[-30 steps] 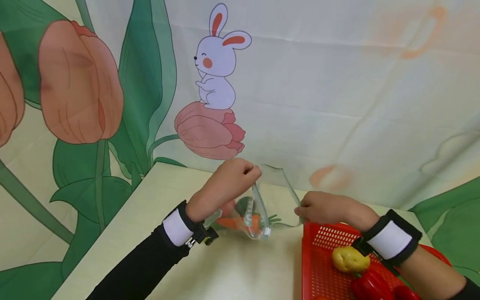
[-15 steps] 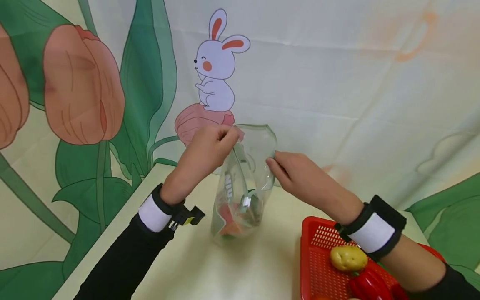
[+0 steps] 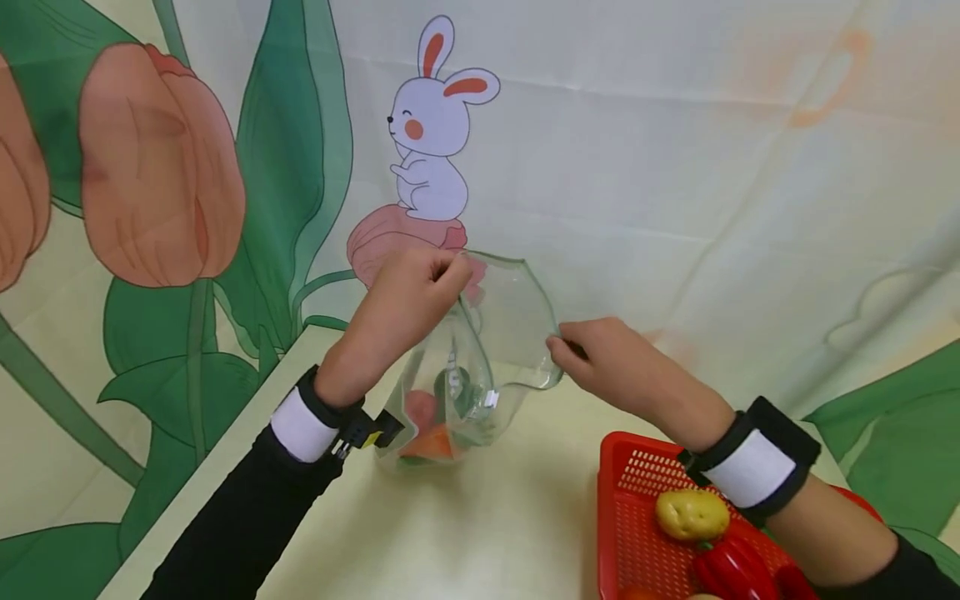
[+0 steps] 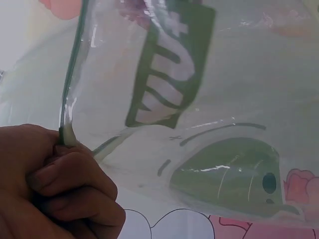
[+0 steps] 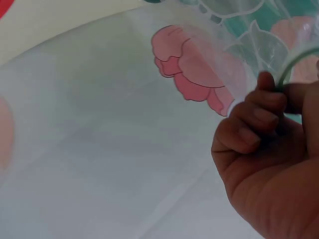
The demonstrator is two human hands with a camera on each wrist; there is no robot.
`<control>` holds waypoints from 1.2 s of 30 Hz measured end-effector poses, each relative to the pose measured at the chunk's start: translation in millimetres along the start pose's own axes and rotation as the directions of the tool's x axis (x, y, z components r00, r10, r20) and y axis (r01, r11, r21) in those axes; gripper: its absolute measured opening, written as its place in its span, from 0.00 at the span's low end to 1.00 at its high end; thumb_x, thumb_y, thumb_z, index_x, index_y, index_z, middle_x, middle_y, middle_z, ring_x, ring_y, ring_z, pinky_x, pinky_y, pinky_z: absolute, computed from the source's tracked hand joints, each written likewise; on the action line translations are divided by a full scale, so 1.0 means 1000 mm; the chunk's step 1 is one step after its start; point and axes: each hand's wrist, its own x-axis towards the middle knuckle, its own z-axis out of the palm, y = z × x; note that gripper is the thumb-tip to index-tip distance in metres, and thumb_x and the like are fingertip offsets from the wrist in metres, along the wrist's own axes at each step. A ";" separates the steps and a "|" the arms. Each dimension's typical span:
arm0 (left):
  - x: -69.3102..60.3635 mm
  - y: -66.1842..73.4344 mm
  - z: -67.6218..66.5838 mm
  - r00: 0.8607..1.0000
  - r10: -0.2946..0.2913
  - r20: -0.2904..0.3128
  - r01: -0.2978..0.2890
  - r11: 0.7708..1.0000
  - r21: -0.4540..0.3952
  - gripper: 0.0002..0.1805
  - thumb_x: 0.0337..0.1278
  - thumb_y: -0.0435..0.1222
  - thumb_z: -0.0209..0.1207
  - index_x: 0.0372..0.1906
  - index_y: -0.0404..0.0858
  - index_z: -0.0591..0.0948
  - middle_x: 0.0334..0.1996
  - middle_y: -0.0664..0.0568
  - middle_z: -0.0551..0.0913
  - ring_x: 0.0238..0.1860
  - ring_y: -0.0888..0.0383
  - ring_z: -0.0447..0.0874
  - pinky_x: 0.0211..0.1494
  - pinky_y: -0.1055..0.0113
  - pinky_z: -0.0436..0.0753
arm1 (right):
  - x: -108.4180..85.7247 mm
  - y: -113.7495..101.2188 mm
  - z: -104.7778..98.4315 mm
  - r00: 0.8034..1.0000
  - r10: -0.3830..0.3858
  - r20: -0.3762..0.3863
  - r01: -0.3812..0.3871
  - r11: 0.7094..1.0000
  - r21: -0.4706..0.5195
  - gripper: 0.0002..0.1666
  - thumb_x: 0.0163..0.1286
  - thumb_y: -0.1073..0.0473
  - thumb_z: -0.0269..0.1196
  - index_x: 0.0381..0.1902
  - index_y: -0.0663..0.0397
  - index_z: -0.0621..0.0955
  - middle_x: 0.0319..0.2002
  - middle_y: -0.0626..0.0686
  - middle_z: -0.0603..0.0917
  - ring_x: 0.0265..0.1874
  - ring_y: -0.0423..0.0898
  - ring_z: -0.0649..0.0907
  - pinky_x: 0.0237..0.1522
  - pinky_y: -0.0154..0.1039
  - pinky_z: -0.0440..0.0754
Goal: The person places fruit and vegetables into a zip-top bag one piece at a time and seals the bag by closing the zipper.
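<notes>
Between the hands hangs a clear zip bag (image 3: 517, 333) with a green-edged mouth spread apart and a white slider at the rim. My left hand (image 3: 408, 296) pinches the left side of that mouth; in the left wrist view its curled fingers (image 4: 82, 184) hold the green strip beside green printing. On the opposite side, my right hand (image 3: 607, 354) pinches the rim, also seen in the right wrist view. Low in the bag show an orange carrot (image 3: 431, 443), a reddish round item (image 3: 420, 408) and a dark green item (image 3: 452, 383), blurred by the plastic.
A red plastic basket (image 3: 609, 508) stands at the right front of the pale table (image 3: 480, 533). In it lie a potato (image 3: 692, 514), a red bell pepper (image 3: 735, 567) and other produce partly cut off. A printed cloth (image 3: 637, 167) hangs behind the table.
Both hands have risen and lifted the bag's mouth, so its contents sank to the bottom. Over the last half second the right hand has moved slightly right and down, widening the mouth.
</notes>
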 end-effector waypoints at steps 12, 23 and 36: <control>-0.003 -0.012 0.031 0.988 -0.013 0.152 0.009 0.999 0.031 0.20 0.62 0.40 0.43 0.13 0.42 0.60 0.14 0.56 0.53 0.17 0.59 0.50 0.23 0.67 0.53 | -0.019 0.024 0.013 0.959 0.136 0.250 -0.142 0.990 0.006 0.21 0.70 0.57 0.50 0.14 0.48 0.68 0.14 0.43 0.61 0.15 0.39 0.61 0.22 0.34 0.62; -0.006 -0.024 0.060 0.958 -0.033 0.285 0.038 0.999 -0.013 0.21 0.62 0.40 0.44 0.12 0.43 0.60 0.13 0.57 0.54 0.16 0.60 0.52 0.22 0.67 0.54 | -0.043 0.044 0.017 0.916 0.194 0.352 -0.221 0.974 0.040 0.21 0.72 0.55 0.52 0.15 0.48 0.71 0.13 0.43 0.62 0.15 0.39 0.62 0.23 0.34 0.64; -0.007 -0.022 0.072 0.951 -0.036 0.308 0.034 0.999 0.012 0.22 0.63 0.42 0.44 0.12 0.43 0.62 0.13 0.57 0.57 0.17 0.60 0.54 0.23 0.67 0.55 | -0.073 0.074 0.020 0.913 0.206 0.352 -0.240 0.969 0.056 0.19 0.71 0.40 0.53 0.33 0.46 0.80 0.22 0.44 0.73 0.25 0.40 0.72 0.31 0.36 0.69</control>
